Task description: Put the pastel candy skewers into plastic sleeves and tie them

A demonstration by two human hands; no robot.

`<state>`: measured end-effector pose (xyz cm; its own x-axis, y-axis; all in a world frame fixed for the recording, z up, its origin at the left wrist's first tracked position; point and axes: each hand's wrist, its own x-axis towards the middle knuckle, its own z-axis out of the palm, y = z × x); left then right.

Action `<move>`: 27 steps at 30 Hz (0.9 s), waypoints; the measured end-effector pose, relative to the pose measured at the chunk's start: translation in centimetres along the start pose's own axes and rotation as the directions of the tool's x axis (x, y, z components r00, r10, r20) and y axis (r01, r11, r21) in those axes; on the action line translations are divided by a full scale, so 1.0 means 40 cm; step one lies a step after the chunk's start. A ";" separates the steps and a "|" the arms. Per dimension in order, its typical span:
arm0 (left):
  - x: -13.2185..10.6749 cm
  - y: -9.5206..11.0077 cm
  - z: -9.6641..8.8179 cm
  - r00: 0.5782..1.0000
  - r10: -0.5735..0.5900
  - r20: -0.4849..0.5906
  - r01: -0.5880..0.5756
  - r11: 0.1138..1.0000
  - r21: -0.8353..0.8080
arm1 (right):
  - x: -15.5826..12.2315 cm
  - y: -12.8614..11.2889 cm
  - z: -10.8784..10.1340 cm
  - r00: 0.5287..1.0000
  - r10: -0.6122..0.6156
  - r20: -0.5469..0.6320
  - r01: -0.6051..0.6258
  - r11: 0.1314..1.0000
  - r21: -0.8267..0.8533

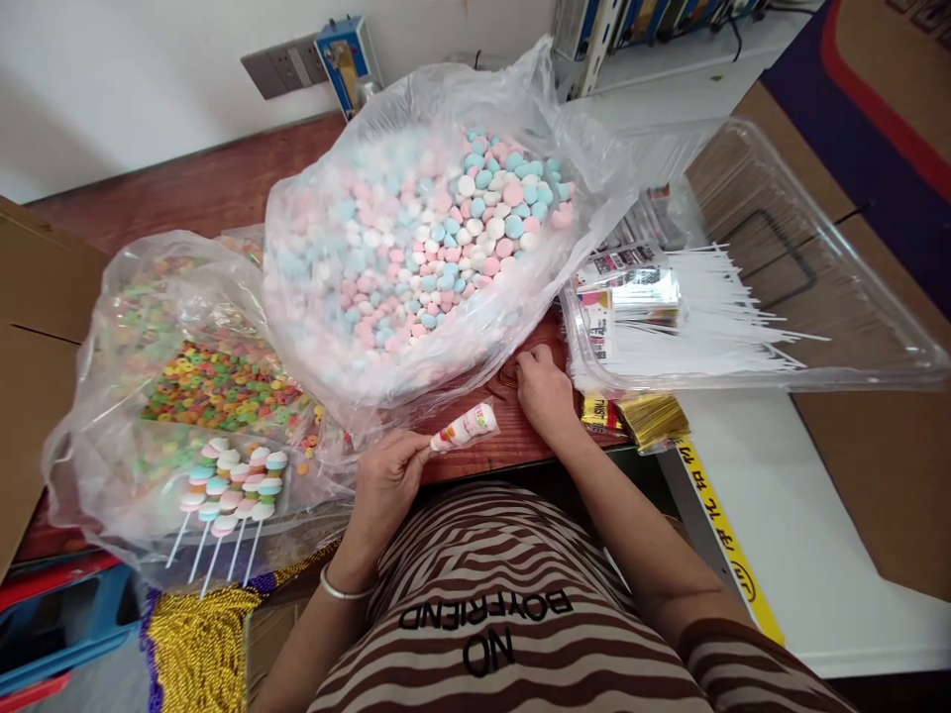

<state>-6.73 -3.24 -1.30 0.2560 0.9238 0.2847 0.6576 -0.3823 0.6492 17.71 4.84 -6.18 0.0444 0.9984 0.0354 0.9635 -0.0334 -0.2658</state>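
Note:
My left hand (387, 487) is closed around the lower end of a candy skewer in a printed clear wrapper (467, 428), its wide end pointing up to the right. My right hand (546, 394) rests at the table with fingertips pinched together by some thin brown strips (508, 374); what they hold, if anything, is too small to make out. Just beyond both hands lies a big clear bag of pink, blue and white candies (446, 267). Several unwrapped candy skewers (234, 487) on white sticks lie on the left.
A clear bag of colourful ring candies (215, 388) sits at the left. To the right stands a clear plastic bin (877, 361) with white sticks (713, 327) and packets of printed wrappers (631, 282). Gold twist ties (654, 421) lie below its rim. Cardboard boxes flank both sides.

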 end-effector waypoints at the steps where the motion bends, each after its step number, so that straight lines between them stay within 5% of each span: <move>1: -0.002 -0.004 0.000 1.000 0.013 0.005 -0.013 1.000 0.014 | 0.001 -0.002 -0.002 1.000 0.001 0.011 -0.001 1.000 -0.024; 7: -0.008 -0.015 0.002 0.993 0.111 0.043 -0.117 0.975 0.188 | -0.065 0.001 -0.026 0.990 -0.063 -0.128 0.056 0.997 -0.058; 11: 0.000 0.016 0.033 0.979 0.187 0.077 -0.202 0.907 0.370 | -0.144 -0.022 -0.057 0.907 -0.259 -0.331 0.250 0.966 -0.071; 14: 0.014 0.050 0.066 0.971 0.207 0.119 -0.238 0.877 0.418 | -0.187 -0.056 -0.072 0.857 -0.369 -0.359 0.381 0.924 -0.040; 19: 0.032 0.079 0.100 0.975 0.194 0.108 -0.221 0.894 0.390 | -0.229 -0.100 -0.062 0.838 -0.445 -0.315 0.489 0.869 0.073; 27: 0.031 0.070 0.107 0.992 0.092 -0.082 -0.077 0.983 0.168 | -0.246 -0.105 -0.026 0.829 -0.427 -0.362 0.499 0.857 0.132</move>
<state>-1.54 -3.07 -2.13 0.2562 0.8800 0.3999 0.7457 -0.4432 0.4975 13.50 -4.90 -4.41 -0.2784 0.8250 0.4918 0.8127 0.4752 -0.3371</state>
